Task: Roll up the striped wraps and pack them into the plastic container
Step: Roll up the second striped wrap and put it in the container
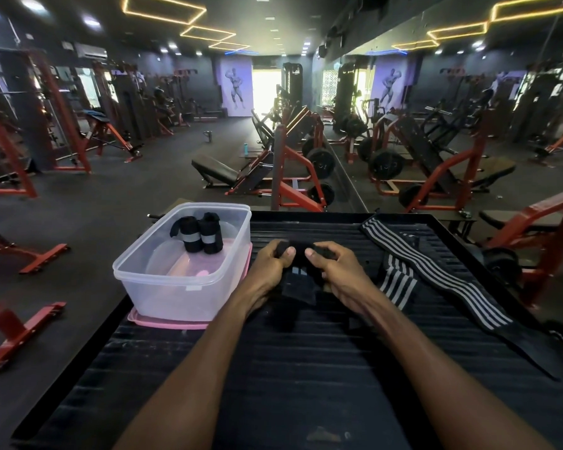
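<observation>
Where red-framed gym machines fill the dim room, a black ribbed platform [306, 368] carries a clear plastic container [179, 280]. Right of the container, the left hand [272, 263] and right hand [335, 266] together grip a partly rolled black striped wrap [298, 274].

Container [163, 280]: clear plastic, smooth, faintly frosted.
Lid [163, 320]: pink plastic, glossy.
Rolled wraps [197, 237]: black cloth, matt, each with a grey band.
Loose wrap [436, 271]: woven black cloth with pale grey stripes, matt.
Platform [306, 368]: black ribbed surface, dull and scuffed.
Machine frames [293, 190]: red painted metal.
</observation>
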The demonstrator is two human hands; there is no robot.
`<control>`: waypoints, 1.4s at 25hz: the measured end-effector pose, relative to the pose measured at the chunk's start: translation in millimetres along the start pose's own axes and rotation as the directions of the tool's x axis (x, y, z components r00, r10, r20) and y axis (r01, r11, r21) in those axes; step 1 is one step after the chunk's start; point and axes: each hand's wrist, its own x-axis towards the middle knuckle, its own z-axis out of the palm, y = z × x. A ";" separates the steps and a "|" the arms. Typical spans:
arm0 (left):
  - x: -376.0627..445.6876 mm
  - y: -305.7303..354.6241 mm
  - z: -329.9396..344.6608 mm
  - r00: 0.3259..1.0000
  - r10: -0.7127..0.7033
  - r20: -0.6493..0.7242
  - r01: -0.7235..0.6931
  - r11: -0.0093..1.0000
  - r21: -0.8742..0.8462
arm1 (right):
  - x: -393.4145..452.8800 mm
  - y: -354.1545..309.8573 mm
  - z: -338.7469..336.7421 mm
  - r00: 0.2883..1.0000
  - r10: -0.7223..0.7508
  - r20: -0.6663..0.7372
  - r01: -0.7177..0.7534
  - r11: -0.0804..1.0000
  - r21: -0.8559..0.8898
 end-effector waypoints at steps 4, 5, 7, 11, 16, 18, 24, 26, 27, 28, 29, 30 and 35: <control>-2.6 3.1 4.0 0.997 -0.049 0.056 0.054 0.993 -0.106 | 3.5 2.2 -5.6 0.987 -0.156 -0.035 0.152 0.984 -0.090; -2.1 3.5 4.0 0.996 -0.068 0.053 0.074 0.991 -0.114 | 3.0 1.9 -6.3 0.983 -0.181 -0.018 0.178 0.978 -0.106; 1.9 0.1 2.3 0.998 -0.053 0.029 0.054 0.997 -0.060 | 2.6 2.0 -5.6 0.985 -0.172 0.010 0.172 0.979 -0.107; 6.3 -4.2 -2.0 1.000 0.018 0.000 -0.018 1.000 0.007 | 0.0 -3.6 -0.5 0.999 0.017 0.034 -0.020 0.995 0.093; 1.1 2.2 1.4 0.999 -0.025 0.029 0.027 0.997 -0.069 | 1.4 -3.2 -3.9 0.997 -0.080 0.010 0.079 0.994 0.072; 1.7 1.3 1.6 1.000 -0.013 0.023 0.014 0.999 -0.051 | 1.9 -4.9 -6.1 0.998 -0.047 0.053 0.042 0.995 0.095; 6.4 -6.6 -1.1 0.996 0.091 0.009 -0.091 0.995 0.034 | -2.3 -5.2 -2.3 0.987 0.103 0.124 -0.121 0.982 0.145; 6.7 -5.5 0.0 0.999 0.037 0.018 -0.035 0.996 -0.081 | -1.7 -5.1 -2.1 0.996 0.042 0.079 -0.053 0.988 0.142; 5.5 -3.1 1.1 1.000 -0.008 0.027 0.012 0.988 -0.154 | -0.5 -4.0 -3.3 0.998 0.016 0.063 -0.023 0.992 0.121; 3.6 -0.5 2.6 0.998 -0.041 0.042 0.048 0.978 -0.203 | -0.4 -4.1 -4.1 0.998 -0.003 0.056 -0.002 0.995 0.096; 1.6 1.3 3.9 0.998 -0.044 0.049 0.053 0.978 -0.202 | 0.0 -4.0 -4.7 0.998 -0.019 0.057 0.015 0.998 0.066; 0.7 1.3 4.6 0.999 -0.033 0.039 0.038 0.986 -0.162 | -0.4 -4.3 -4.7 0.998 -0.024 0.061 0.021 0.998 0.055; 3.7 -3.8 0.2 0.999 0.054 0.008 -0.054 0.999 0.006 | 1.3 -5.3 -2.8 0.988 0.120 0.095 -0.135 0.976 0.171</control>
